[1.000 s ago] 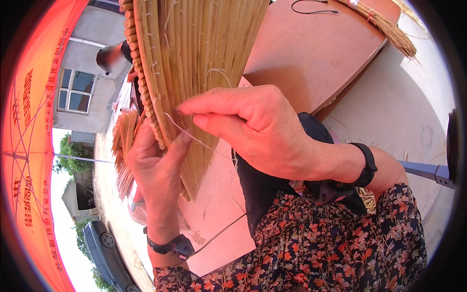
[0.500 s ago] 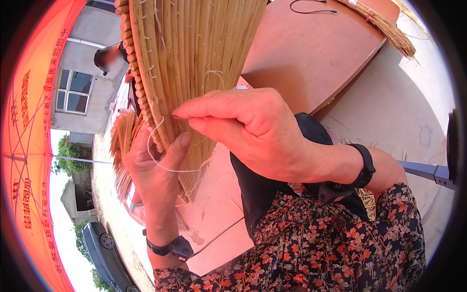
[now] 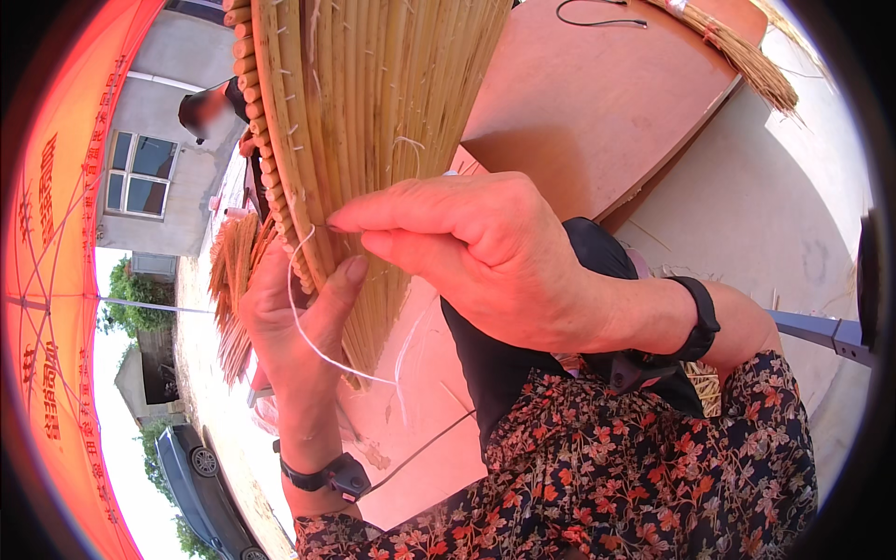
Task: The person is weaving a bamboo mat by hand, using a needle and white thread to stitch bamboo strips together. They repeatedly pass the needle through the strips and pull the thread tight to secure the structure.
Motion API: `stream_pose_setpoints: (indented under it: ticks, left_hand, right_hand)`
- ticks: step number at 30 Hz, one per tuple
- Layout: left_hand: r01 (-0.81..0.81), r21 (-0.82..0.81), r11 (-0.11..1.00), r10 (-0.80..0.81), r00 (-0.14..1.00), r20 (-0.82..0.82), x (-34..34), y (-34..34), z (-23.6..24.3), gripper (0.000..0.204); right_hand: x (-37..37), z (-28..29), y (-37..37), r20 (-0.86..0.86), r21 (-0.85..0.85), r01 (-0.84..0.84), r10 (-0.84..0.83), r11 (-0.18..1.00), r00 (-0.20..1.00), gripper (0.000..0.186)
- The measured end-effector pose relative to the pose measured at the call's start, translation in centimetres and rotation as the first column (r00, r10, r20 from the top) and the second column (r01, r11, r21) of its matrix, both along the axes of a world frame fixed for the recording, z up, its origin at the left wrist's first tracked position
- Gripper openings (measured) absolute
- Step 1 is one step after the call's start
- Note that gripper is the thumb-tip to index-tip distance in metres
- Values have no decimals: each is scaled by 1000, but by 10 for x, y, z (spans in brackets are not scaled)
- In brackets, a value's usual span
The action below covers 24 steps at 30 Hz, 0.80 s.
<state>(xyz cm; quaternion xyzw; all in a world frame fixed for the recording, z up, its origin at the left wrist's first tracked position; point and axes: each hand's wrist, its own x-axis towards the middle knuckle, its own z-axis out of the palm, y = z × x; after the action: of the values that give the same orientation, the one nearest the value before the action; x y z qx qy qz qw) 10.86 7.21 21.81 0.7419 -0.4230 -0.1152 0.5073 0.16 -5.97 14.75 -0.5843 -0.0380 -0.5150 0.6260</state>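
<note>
Two hands at one stalk panel [image 3: 401, 84], which slants down from the top of the view. Left hand [image 3: 294, 313]: closed around its lower left edge, thumb on the near face, fingers partly hidden behind. Right hand [image 3: 504, 257]: thumb and forefinger nearly together, just beside that edge; cannot tell whether anything is pinched between them. White thread [image 3: 322, 354] loops loosely from the edge across the left hand. Risk, judged: slack could catch on the left thumb and knot; a weak left grip could let the panel twist.
</note>
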Motion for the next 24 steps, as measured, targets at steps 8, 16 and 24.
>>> stream_pose_setpoints:
  ticks: [8, 16, 24]
  left_hand:
    - [-21, 10, 1000, 21, 1000, -13, -1, 1, -1, 45]
    - [40, -6, 999, -40, 998, -48, 3, 0, -4, 45]
    - [42, 2, 999, -42, 998, -48, 1, 0, -4, 45]
  right_hand:
    - [-12, 5, -1, -142, -65, -12, 2, 998, 990, 19]
    - [-12, 0, -1, -92, -78, -1, -7, 997, 996, 21]
    - [-17, 5, 1, -150, 61, -65, 73, 996, 986, 19]
